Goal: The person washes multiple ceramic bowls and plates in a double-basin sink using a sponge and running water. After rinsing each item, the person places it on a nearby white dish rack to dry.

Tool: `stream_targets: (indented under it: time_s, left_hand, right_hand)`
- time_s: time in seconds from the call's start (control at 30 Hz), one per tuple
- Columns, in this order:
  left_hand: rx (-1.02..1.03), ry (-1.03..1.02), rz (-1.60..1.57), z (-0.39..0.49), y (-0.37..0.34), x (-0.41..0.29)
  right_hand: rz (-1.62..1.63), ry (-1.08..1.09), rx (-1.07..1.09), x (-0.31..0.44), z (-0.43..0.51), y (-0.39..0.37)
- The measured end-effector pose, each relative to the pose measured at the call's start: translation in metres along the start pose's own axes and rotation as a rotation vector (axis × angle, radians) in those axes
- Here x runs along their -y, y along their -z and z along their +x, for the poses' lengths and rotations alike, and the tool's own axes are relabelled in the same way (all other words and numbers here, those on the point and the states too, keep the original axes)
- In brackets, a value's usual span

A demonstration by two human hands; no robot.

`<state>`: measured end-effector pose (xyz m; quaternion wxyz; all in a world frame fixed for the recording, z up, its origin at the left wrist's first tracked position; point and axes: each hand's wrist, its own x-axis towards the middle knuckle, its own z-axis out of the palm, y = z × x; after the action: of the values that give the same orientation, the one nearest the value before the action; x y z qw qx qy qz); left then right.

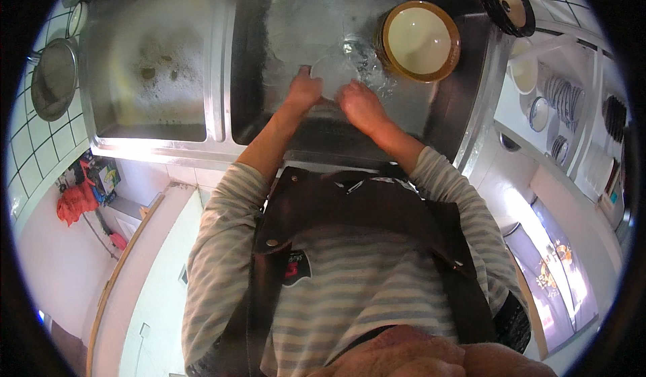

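Over the right basin of a stainless steel sink [221, 114], my left hand [305, 88] and my right hand [361, 105] grip opposite sides of a pale, translucent round item [334, 74], which looks like a bowl or lid; its exact kind cannot be told. Splashing water [371, 64] shows just beyond my right hand. To the right of the splash, a cream bowl with a brown rim [418, 41] sits in the same basin. My fingertips are partly blurred.
The left basin [151, 74] holds dark specks and some murky liquid. A metal pan or lid [54, 79] hangs at the far left. Black-rimmed round cookware [508, 4] stands by the sink's back right corner. Shelves at right hold stacked plates [564, 99] and a large bowl [525, 69].
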<state>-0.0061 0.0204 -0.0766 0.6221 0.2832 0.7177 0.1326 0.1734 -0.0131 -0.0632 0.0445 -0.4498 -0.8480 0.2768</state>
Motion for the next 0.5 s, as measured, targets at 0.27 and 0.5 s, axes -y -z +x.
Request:
stream_targets:
  time_s: [0.27, 0.5]
  left_hand:
    - [0.173, -0.178, 0.231, 0.004, -0.001, -0.004]
    - [-0.015, -0.341, 0.473, 0.016, -0.029, 0.027]
  right_hand:
    - [0.011, 0.175, -0.081, -0.016, -0.033, 0.004]
    - [0.346, -0.19, -0.064, 0.018, -0.01, 0.008]
